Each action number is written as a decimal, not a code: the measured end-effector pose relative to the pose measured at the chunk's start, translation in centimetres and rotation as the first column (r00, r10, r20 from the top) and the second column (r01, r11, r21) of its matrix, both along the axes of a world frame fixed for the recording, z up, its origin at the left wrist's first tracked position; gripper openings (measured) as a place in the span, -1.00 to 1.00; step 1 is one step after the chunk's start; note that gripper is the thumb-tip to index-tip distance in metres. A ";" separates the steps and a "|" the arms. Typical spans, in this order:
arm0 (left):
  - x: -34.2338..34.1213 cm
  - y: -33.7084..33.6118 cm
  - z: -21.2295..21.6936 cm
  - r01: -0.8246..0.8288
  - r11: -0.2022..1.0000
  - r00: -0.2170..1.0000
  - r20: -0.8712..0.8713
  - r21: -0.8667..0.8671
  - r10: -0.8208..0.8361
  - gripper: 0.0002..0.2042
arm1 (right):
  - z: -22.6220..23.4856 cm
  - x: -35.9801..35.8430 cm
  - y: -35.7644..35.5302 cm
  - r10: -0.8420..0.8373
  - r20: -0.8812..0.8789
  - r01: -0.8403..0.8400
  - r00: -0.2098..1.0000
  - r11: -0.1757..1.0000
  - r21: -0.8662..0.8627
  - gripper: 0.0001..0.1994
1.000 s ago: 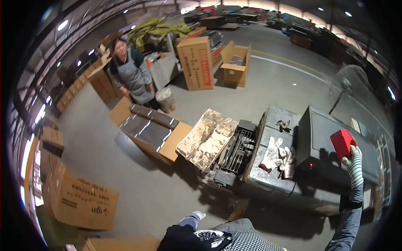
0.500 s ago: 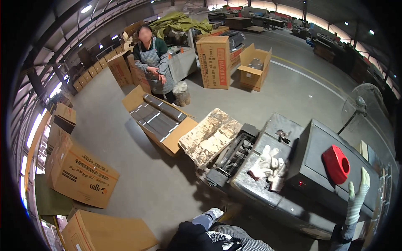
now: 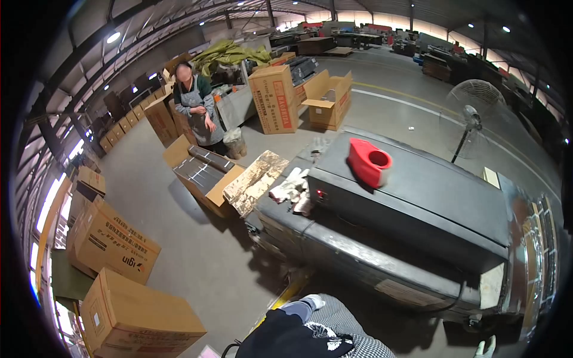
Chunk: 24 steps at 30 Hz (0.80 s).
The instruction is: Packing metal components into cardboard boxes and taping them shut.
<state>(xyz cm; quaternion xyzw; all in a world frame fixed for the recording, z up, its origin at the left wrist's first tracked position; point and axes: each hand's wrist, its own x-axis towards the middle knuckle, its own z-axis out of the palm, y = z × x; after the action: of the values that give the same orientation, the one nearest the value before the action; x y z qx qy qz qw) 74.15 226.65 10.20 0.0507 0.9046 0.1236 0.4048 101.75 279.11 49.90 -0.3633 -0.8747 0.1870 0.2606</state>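
Note:
My right hand (image 3: 486, 347), in a pale glove, shows only at the lower edge, beside the foot of a long dark grey machine (image 3: 412, 197). Its visible fingers are apart, with nothing seen between them. My left hand (image 3: 317, 300), in a white glove below a blue-grey sleeve, rests close to my checked clothing (image 3: 343, 316); its fingers are too small to make out. On top of the machine lies a red plastic piece with a round hole (image 3: 369, 164). Crumpled white gloves (image 3: 292, 186) lie at the machine's left end.
A person in a checked apron (image 3: 200, 113) stands far left, behind an open carton of dark bars (image 3: 206, 170). A worn, patchy board (image 3: 256, 182) adjoins the machine. Cartons (image 3: 140, 316) line the left. A floor fan (image 3: 471, 113) stands far right.
The view has turned right, so the machine and red piece appear further left. My right hand has dropped from beside the red piece to the lower edge. My left hand stays low near my body.

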 end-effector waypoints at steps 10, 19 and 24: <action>4.3 18.3 2.7 0.228 0.973 0.974 0.009 0.026 -0.228 -0.61 | -2.5 4.9 12.3 0.047 -0.119 -0.071 0.992 0.977 -0.202 -0.48; 6.4 35.1 -1.6 0.126 0.973 0.977 0.147 0.192 -0.156 -0.47 | -0.8 5.0 28.1 0.061 -0.024 -0.060 0.998 0.998 0.025 -0.52; 8.1 50.3 1.6 0.039 0.998 0.905 0.426 -0.046 -0.016 -0.33 | -1.7 8.9 39.1 -0.046 -0.048 0.049 0.998 0.997 0.063 -0.50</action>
<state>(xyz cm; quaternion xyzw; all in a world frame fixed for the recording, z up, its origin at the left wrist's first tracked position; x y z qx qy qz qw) 82.25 276.92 11.81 0.0245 0.7968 0.1015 0.5952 110.67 318.21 48.19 -0.3710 -0.8650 0.1609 0.2970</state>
